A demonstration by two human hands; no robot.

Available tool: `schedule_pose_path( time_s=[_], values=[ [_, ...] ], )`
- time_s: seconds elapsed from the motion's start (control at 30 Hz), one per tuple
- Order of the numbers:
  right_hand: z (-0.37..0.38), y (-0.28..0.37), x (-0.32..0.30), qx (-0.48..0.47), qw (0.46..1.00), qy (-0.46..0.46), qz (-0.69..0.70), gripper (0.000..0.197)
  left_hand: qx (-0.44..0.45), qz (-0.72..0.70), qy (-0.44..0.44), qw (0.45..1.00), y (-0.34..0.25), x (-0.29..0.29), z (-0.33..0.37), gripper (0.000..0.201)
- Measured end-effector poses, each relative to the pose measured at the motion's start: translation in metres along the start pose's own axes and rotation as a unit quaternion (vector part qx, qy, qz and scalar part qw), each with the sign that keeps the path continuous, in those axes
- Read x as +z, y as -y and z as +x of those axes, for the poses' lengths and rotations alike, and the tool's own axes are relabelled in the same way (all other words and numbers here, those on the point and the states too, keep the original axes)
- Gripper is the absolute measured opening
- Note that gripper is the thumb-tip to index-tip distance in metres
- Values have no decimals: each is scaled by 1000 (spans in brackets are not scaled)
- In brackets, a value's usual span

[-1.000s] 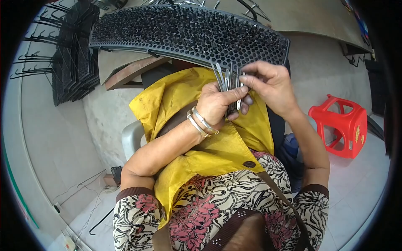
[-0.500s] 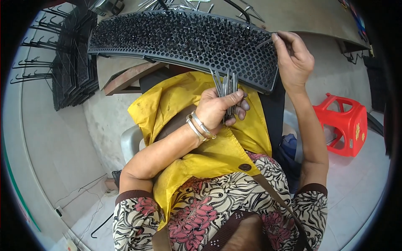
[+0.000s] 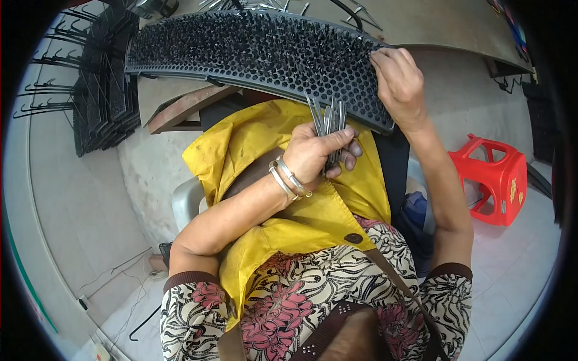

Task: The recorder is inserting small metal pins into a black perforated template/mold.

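Note:
My left hand [image 3: 313,153] is closed around a bundle of thin silver metal strips [image 3: 328,117], their ends standing up above the thumb, over my yellow apron [image 3: 241,129]. Beyond it a long black board full of round holes [image 3: 361,102] lies tilted against the table edge. Many small dark upright pieces [image 3: 253,45] fill most of its holes; bare holes show along the near edge and the right part. At the board's right end my right hand [image 3: 400,84] is closed in a pinch, fingertips over the holes. Whatever is between those fingertips is hidden.
The table [image 3: 439,33] behind the board carries loose metal pieces [image 3: 364,17]. A stack of black racks with hooks [image 3: 102,90] hangs at the left. On the right floor is a red plastic stool [image 3: 497,180]. A wooden bar [image 3: 186,111] juts below the board.
My right hand has moved slightly left and down onto the board's right end; the thin strip visible at its fingertips before is out of sight. The left hand has barely moved.

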State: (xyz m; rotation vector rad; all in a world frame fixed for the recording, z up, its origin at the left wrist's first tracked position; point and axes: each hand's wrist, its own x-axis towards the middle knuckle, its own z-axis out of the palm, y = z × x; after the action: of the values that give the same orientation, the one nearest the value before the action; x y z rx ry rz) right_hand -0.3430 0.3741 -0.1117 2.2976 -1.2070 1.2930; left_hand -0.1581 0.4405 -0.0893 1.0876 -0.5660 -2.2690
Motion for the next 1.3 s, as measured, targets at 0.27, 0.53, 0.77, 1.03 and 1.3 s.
schedule_pose_path(
  time_s=[0.27,0.53,0.77,1.03,1.3],
  values=[
    [2,2,-11,-4,990,142,-27,13,2,0,17,1000,2,3,-4,12],
    [13,58,-38,438,805,207,343,14,6,8,42,999,-7,3,-4,13],
    [0,60,-42,493,745,143,426,13,12,-6,11,1000,1,1,-3,13],
    [0,36,-19,378,903,-46,201,17,3,4,-34,999,10,-5,-2,13],
    [27,21,-2,-4,999,47,9,14,8,13,-24,1000,-12,1,1,13]
  ],
)
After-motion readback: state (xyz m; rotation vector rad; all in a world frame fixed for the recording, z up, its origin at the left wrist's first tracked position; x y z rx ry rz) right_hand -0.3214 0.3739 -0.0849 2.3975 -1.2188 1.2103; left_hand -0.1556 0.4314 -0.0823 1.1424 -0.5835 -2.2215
